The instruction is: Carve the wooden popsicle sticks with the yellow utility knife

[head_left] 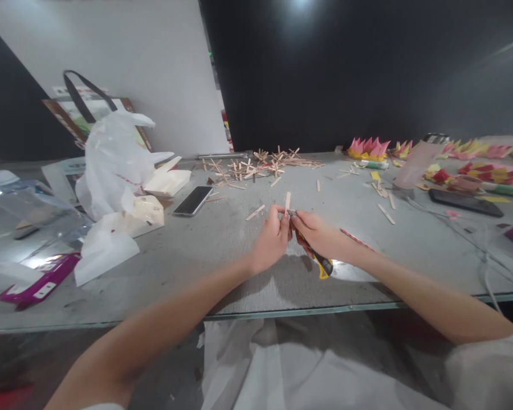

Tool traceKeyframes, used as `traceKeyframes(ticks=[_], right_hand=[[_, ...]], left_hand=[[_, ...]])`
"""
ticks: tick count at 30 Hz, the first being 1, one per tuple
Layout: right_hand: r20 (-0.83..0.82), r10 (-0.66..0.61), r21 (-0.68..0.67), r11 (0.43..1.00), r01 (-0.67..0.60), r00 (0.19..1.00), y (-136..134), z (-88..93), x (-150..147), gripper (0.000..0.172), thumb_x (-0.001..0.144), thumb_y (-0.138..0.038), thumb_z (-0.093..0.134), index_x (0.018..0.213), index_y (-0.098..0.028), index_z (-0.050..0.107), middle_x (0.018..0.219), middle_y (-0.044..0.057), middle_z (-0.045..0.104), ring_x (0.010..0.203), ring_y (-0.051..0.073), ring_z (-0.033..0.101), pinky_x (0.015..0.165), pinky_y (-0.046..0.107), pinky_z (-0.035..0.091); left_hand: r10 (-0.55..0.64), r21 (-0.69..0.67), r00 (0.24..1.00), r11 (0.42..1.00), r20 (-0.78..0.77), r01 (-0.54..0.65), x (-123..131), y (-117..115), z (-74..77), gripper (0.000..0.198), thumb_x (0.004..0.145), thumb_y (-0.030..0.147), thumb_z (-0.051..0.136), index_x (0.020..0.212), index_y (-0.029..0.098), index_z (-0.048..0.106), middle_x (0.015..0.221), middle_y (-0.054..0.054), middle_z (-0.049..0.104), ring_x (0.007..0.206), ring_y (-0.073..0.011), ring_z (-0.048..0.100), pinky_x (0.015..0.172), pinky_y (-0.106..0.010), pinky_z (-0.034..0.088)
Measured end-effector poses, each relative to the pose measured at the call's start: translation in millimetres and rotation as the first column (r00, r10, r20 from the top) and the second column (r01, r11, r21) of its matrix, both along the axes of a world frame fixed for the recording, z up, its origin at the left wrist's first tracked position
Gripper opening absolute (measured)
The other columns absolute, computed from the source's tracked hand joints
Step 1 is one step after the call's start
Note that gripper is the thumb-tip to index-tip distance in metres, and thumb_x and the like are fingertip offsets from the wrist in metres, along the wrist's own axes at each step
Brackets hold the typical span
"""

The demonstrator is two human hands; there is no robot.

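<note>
Close together over the middle of the table, my two hands almost meet. My left hand (274, 236) is closed, pinching a small wooden craft stick (288, 201) that stands nearly upright between thumb and fingers. In my right hand (314, 230) is a yellow and black utility knife (322, 263), its handle slanting down toward me out of my fist. The knife's tip lies against or very near the stick; my fingers partly hide the contact. A loose stick (255, 213) rests just left of my left hand. A thin red-and-white pencil-like rod (357, 239) lies beside my right wrist.
Toward the back is a heap of wooden sticks (256, 168). A phone (194, 200), plastic bag (111, 151), bottle (25, 196) and purple packet (43, 279) stand left. Pink-yellow paper flowers (369, 149), a dark phone (465, 203) and cables (448, 228) lie right. The table edge (282, 313) is near me.
</note>
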State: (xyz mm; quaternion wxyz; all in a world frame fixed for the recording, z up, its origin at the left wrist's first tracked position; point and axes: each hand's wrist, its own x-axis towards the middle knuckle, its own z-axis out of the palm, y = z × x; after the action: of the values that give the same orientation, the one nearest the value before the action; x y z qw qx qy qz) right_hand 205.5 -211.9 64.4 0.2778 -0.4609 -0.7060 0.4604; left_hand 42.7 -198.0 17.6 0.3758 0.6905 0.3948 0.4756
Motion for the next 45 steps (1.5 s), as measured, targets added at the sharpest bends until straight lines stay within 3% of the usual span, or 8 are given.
traceKeyframes(ticks=[5,10,16,24,27,33,45], right_hand=[[0.043,-0.018,0.004,1.0,0.018,0.999,-2,1.3,0,0.03,0.115,-0.034,0.032,0.088,-0.025,0.042,0.057,-0.006,0.049,0.039,0.011,0.053,0.037,0.022,0.042],[0.024,0.044,-0.016,0.999,-0.043,0.999,2,2.3,7,0.032,0.114,-0.035,0.034,0.084,-0.025,0.041,0.054,-0.007,0.048,0.035,0.011,0.052,0.034,0.022,0.039],[0.001,0.1,-0.063,0.993,-0.1,0.995,7,10.3,15,0.034,0.113,-0.034,0.036,0.081,-0.025,0.042,0.05,-0.008,0.046,0.032,0.01,0.048,0.033,0.021,0.037],[-0.058,0.126,-0.07,0.989,-0.13,0.99,15,3.4,21,0.033,0.113,-0.038,0.039,0.082,-0.025,0.043,0.051,-0.009,0.045,0.033,0.009,0.046,0.033,0.021,0.037],[-0.068,0.133,-0.072,0.988,-0.138,0.989,17,0.5,22,0.033,0.113,-0.039,0.04,0.084,-0.025,0.044,0.05,-0.009,0.045,0.033,0.01,0.046,0.033,0.021,0.037],[-0.071,0.185,-0.043,0.981,-0.188,0.98,21,0.3,29,0.037,0.114,-0.042,0.039,0.081,-0.024,0.043,0.051,-0.009,0.047,0.034,0.009,0.047,0.036,0.021,0.039],[-0.03,0.182,-0.012,0.983,-0.182,0.983,22,3.9,30,0.037,0.114,-0.04,0.04,0.081,-0.024,0.043,0.051,-0.009,0.046,0.035,0.008,0.046,0.039,0.021,0.037]], left_hand=[[0.0,0.032,0.998,0.999,-0.07,0.002,-3,-1,2.2,0.025,0.112,0.047,0.038,0.111,0.023,0.044,0.064,0.007,0.052,0.055,-0.0142,0.052,0.057,-0.027,0.037],[0.008,0.098,0.983,0.995,-0.183,0.011,-9,0,7.1,0.023,0.113,0.044,0.035,0.111,0.024,0.046,0.06,0.008,0.051,0.054,-0.0146,0.052,0.058,-0.028,0.037],[-0.001,0.087,0.975,0.996,-0.222,0.021,-12,3,7.3,0.027,0.112,0.047,0.037,0.113,0.023,0.05,0.062,0.008,0.051,0.055,-0.0142,0.049,0.06,-0.028,0.037],[-0.012,0.023,0.977,1.0,-0.212,0.017,-11,5,7.3,0.041,0.112,0.052,0.037,0.086,0.023,0.051,0.061,0.005,0.047,0.056,-0.013,0.044,0.059,-0.028,0.034],[-0.052,-0.008,0.986,0.999,-0.157,0.051,-11,7,6.2,0.046,0.11,0.06,0.037,0.084,0.023,0.049,0.061,0.005,0.045,0.055,-0.013,0.041,0.057,-0.028,0.032],[-0.234,-0.119,0.971,0.964,0.037,0.237,-12,12,10.7,0.055,0.101,0.076,0.046,0.083,0.024,0.045,0.062,0.007,0.037,0.052,-0.011,0.032,0.053,-0.028,0.027],[-0.305,-0.253,0.928,0.9,0.215,0.354,-10,10,12.6,0.05,0.102,0.07,0.05,0.084,0.024,0.044,0.057,0.009,0.03,0.052,-0.0109,0.025,0.055,-0.028,0.022]])
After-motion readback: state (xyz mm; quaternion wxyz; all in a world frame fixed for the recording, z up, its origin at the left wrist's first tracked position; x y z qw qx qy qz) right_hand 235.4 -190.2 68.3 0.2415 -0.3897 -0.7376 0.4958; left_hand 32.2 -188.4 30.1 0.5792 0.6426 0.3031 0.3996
